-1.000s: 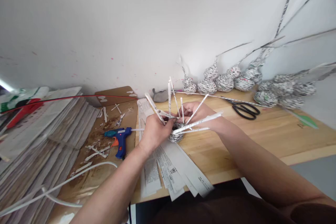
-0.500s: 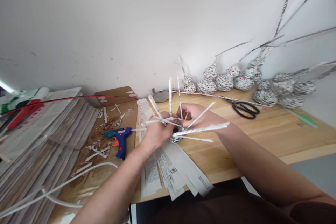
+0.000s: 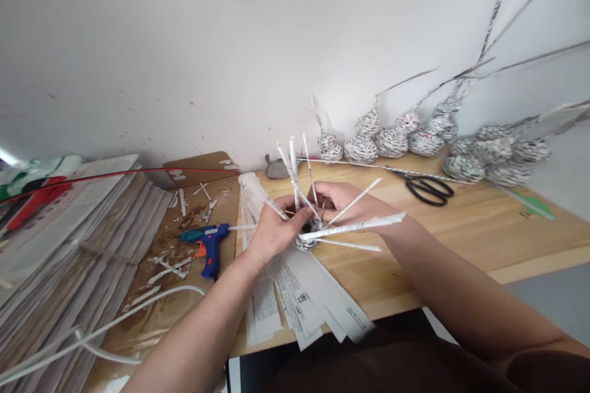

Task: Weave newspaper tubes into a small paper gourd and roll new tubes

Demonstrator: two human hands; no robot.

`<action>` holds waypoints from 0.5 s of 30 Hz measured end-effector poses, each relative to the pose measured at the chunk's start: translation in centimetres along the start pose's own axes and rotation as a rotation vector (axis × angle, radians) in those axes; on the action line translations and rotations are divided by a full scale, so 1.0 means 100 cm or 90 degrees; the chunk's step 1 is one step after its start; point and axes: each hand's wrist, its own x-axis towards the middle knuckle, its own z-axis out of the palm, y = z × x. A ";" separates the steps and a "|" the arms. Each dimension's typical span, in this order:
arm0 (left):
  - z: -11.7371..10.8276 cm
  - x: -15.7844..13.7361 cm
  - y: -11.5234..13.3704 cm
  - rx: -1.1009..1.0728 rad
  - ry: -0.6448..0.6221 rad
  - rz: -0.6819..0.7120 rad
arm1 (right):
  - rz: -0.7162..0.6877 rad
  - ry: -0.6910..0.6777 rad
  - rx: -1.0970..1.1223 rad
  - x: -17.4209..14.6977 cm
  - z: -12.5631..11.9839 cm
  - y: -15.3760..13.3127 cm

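Between my hands is a small round piece woven from rolled newspaper [image 3: 305, 244], its rolled paper tubes [image 3: 362, 225] sticking out in several directions. My left hand [image 3: 281, 227] is closed round its left side, with thumb and fingers pinching the tubes at the rim. From the far right side my right hand [image 3: 338, 199] bends inward, its fingertips pinched on the tubes near the rim. The fingers partly cover the opening. Printed newspaper strips [image 3: 304, 301] lie fanned out on the table under the woven piece.
Black scissors [image 3: 428, 190] lie to the right. Several woven paper gourds [image 3: 391, 142] stand along the wall. On the left are a blue glue gun [image 3: 211, 249], paper scraps [image 3: 168, 270] on cardboard and a tall newspaper stack [image 3: 92, 258]. A white cord [image 3: 152, 301] curves in front.
My left thumb has moved over the rim toward my right fingertips. One tube at the left, which leaned outward, now stands more upright beside another. The right hand has barely moved.
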 end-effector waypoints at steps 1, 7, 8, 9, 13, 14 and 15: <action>0.001 0.000 0.000 -0.008 0.015 -0.008 | -0.004 0.001 0.003 0.000 0.000 0.001; 0.007 -0.001 -0.006 0.024 0.116 0.003 | -0.022 0.005 0.066 -0.003 -0.006 0.003; 0.007 -0.001 -0.007 0.026 0.117 0.010 | -0.023 0.031 0.043 -0.003 -0.007 0.003; 0.007 -0.001 -0.007 0.022 0.112 0.013 | -0.025 0.062 0.020 -0.002 -0.008 0.003; 0.006 -0.001 -0.005 -0.014 0.082 0.005 | -0.039 0.141 -0.028 -0.002 -0.001 0.003; 0.005 -0.001 -0.004 -0.012 0.077 0.003 | -0.043 0.152 -0.036 -0.002 0.001 0.002; 0.004 -0.001 -0.003 -0.002 0.072 0.006 | -0.047 0.158 -0.041 -0.003 0.004 0.001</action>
